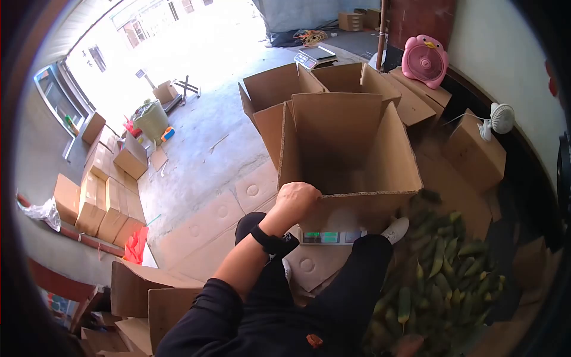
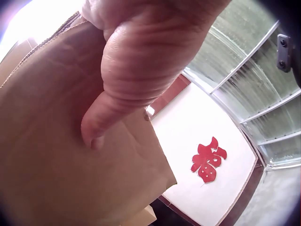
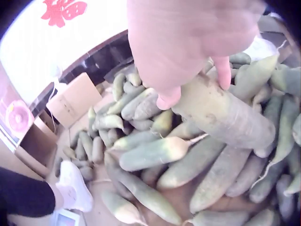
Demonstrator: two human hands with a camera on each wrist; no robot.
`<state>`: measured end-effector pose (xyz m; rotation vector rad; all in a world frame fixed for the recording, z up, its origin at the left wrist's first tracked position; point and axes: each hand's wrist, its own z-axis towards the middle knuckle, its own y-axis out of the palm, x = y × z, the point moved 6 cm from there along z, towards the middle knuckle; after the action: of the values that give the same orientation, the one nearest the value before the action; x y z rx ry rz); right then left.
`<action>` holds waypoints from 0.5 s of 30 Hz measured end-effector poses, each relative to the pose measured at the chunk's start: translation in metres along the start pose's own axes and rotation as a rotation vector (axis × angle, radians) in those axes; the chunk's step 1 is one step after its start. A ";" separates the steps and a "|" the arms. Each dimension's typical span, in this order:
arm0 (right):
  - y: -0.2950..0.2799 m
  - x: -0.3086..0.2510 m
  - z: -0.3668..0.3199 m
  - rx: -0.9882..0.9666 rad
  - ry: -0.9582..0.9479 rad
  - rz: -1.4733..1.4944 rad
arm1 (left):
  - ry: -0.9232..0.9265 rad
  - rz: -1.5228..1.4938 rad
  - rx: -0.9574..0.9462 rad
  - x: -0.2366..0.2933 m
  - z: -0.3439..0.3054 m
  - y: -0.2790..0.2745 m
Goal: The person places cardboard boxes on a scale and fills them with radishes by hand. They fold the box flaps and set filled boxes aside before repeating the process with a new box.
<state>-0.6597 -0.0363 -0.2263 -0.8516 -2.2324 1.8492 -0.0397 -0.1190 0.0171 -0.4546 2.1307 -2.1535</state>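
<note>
An open cardboard box point(image 1: 351, 205) stands on a scale point(image 1: 324, 237) between the person's legs. The left hand point(image 1: 297, 199) grips the box's near rim at its left corner; in the left wrist view the thumb of this hand point(image 2: 136, 61) lies against the cardboard point(image 2: 56, 127). In the right wrist view the right hand point(image 3: 193, 42) pinches a thick green radish point(image 3: 225, 113) between thumb and fingers, above a pile of green radishes point(image 3: 153, 153). The head view shows that pile point(image 1: 440, 268) on the right, with the right hand point(image 1: 409, 344) blurred at the bottom edge.
Two more open boxes point(image 1: 279, 89) stand behind the near one. A pink fan point(image 1: 424, 62) and a small white fan point(image 1: 501, 118) sit on cardboard at the right. Closed boxes point(image 1: 107, 202) line the left wall, and an open box point(image 1: 172, 309) is at the lower left.
</note>
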 end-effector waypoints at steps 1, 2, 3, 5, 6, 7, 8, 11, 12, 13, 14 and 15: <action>0.008 0.018 0.014 0.047 -0.020 0.153 | -0.002 -0.006 0.005 -0.001 0.001 0.000; 0.015 0.037 0.029 0.094 -0.041 0.305 | 0.003 0.003 -0.003 -0.001 0.001 0.002; -0.018 0.003 0.006 0.098 -0.044 0.303 | 0.007 0.013 -0.011 -0.002 0.002 0.002; -0.051 -0.039 -0.011 0.074 0.094 0.475 | 0.002 0.005 -0.026 -0.001 0.001 0.001; -0.054 -0.057 -0.006 0.075 0.092 0.474 | 0.000 0.001 -0.043 0.000 0.001 0.000; -0.058 -0.071 0.002 0.157 0.034 0.678 | -0.001 -0.001 -0.042 0.000 0.001 0.001; -0.065 -0.085 0.009 0.239 -0.027 0.883 | 0.012 0.001 -0.037 0.000 0.001 0.001; -0.116 -0.158 0.017 0.275 -0.281 1.063 | 0.011 -0.006 -0.021 -0.001 0.000 0.000; -0.142 -0.187 0.008 0.298 -0.348 1.093 | 0.005 -0.016 -0.022 -0.001 0.000 0.000; -0.166 -0.215 -0.001 0.312 -0.427 1.157 | 0.004 -0.018 -0.018 -0.001 -0.001 -0.001; -0.189 -0.240 -0.011 0.328 -0.506 1.220 | -0.002 -0.016 -0.015 0.000 -0.001 -0.002; -0.209 -0.261 -0.016 0.338 -0.566 1.262 | -0.006 -0.013 -0.013 0.000 -0.001 -0.002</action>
<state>-0.5067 -0.1694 0.0397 -2.1703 -1.4540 3.1456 -0.0398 -0.1179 0.0195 -0.4765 2.1457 -2.1440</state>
